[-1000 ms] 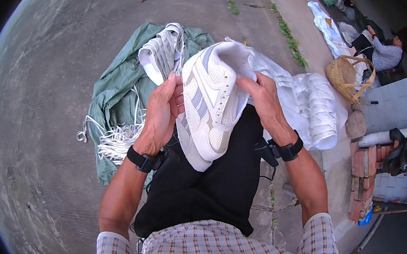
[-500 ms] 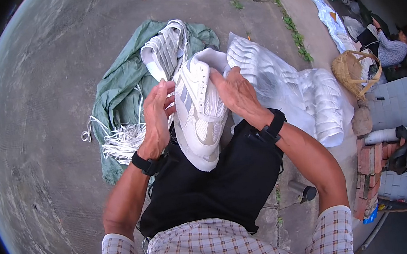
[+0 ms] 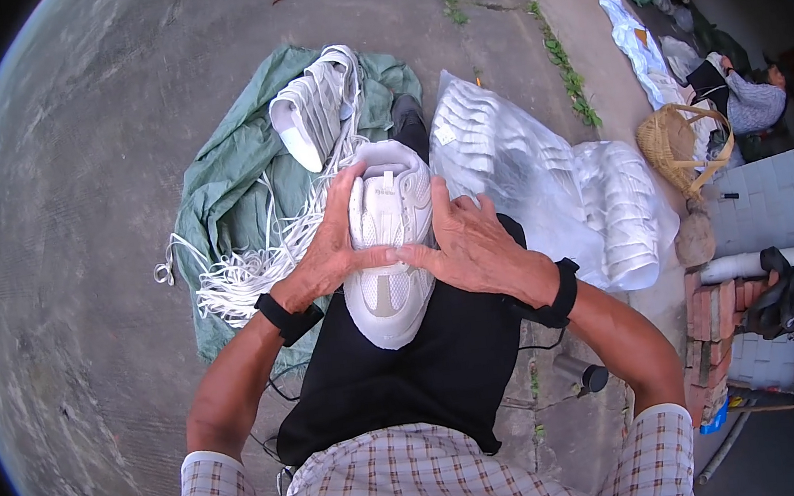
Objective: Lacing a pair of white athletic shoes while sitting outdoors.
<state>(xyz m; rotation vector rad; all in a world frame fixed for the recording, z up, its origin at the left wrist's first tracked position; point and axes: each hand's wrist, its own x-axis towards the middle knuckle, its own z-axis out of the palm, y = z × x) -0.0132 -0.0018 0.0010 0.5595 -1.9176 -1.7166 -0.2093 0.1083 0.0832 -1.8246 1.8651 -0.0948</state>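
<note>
Left hand (image 3: 334, 250): grasps a white shoe upper (image 3: 388, 298) at its left side, thumb laid across the front.
Right hand (image 3: 475, 244): grasps its right side, thumb meeting the left thumb.
Shoe upper's place: over the black-clad lap (image 3: 394, 395), toe toward the person.
Green sack (image 3: 218, 180): on the ground, under nested uppers (image 3: 309, 116) and white laces (image 3: 234, 281).
Clear bag (image 3: 544, 202): at right, white uppers inside.
</note>
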